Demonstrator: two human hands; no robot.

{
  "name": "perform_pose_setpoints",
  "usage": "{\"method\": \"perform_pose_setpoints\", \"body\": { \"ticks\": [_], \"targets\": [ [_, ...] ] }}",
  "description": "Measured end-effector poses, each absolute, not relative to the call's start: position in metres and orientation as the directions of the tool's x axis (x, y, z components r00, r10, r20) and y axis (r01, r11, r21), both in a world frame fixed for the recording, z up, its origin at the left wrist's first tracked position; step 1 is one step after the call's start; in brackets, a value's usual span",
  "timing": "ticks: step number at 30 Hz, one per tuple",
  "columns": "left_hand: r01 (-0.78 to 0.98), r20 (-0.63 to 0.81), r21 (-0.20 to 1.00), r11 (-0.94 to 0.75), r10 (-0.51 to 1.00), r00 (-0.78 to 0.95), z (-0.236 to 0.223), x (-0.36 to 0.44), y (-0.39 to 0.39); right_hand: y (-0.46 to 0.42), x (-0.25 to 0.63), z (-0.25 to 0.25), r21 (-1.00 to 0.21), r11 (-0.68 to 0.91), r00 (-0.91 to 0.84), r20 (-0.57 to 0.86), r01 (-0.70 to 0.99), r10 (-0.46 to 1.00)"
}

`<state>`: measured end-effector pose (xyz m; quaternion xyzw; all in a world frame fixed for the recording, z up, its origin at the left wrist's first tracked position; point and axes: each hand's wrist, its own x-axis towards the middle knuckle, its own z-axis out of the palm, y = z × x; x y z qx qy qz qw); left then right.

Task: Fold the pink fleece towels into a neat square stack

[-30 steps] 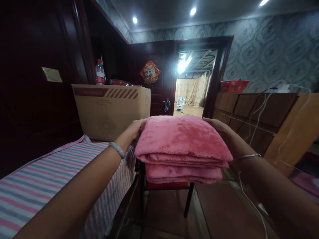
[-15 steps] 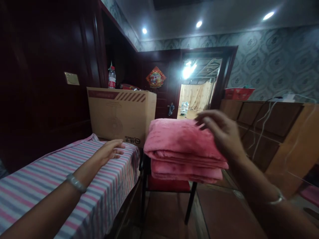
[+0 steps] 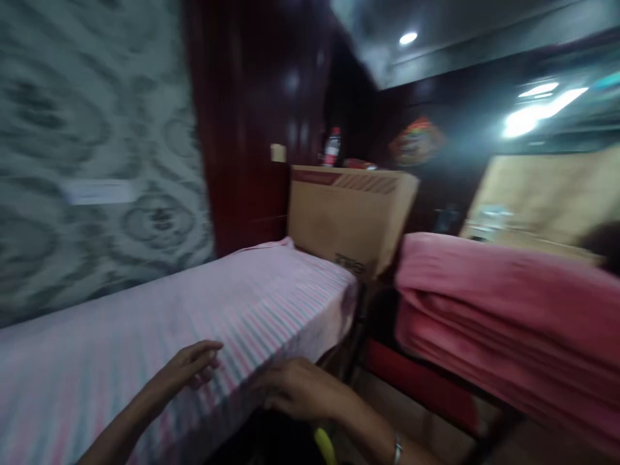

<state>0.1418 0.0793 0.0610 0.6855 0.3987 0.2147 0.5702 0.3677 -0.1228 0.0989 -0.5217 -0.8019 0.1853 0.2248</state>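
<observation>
My left hand (image 3: 186,368) hovers over the near edge of the striped pink bed sheet (image 3: 203,303), fingers stretched out and holding nothing. My right hand (image 3: 295,391) is low beside the bed's edge, fingers loosely curled and apart, nothing in them. A folded pink blanket (image 3: 504,310) lies stacked on a red-seated chair (image 3: 421,387) to the right, away from both hands. The picture is smeared by motion.
A large cardboard box (image 3: 351,216) stands at the far end of the bed, with a water bottle (image 3: 332,147) behind it. Dark wood panelling (image 3: 252,116) and patterned wallpaper (image 3: 97,161) run along the left. A yellow object (image 3: 325,445) shows below my right wrist.
Both hands have left the folded blanket and dropped to the bed's edge. The view has swung to the left, so the blanket and chair now sit at the right.
</observation>
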Motion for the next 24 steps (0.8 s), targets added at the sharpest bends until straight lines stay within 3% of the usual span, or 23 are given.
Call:
{"method": "perform_pose_setpoints", "body": {
  "ticks": [5, 9, 14, 19, 24],
  "targets": [
    [0.206, -0.068, 0.978, 0.006, 0.953, 0.295, 0.044, 0.049, 0.028, -0.065, 0.337, 0.061, -0.583, 0.451, -0.434, 0.180, 0.676, 0.883],
    [0.260, 0.010, 0.965, -0.044, 0.992, 0.130, 0.027, -0.008, -0.005, -0.012, 0.311, 0.038, -0.669, 0.473, -0.489, 0.184, 0.574, 0.853],
    [0.368, 0.149, 0.924, -0.107, 0.985, -0.088, 0.011, -0.071, -0.039, 0.042, 0.274, 0.017, -0.778, 0.375, -0.440, 0.142, 0.504, 0.887],
    [0.617, 0.357, 0.787, 0.031, 0.792, -0.495, 0.008, -0.144, -0.056, 0.066, 0.260, -0.015, -0.821, 0.232, -0.303, 0.076, 0.521, 0.950],
    [0.661, 0.427, 0.674, 0.330, 0.556, -0.713, 0.019, -0.228, -0.069, 0.068, 0.273, -0.038, -0.824, 0.189, -0.188, 0.103, 0.534, 0.977]
  ]
}}
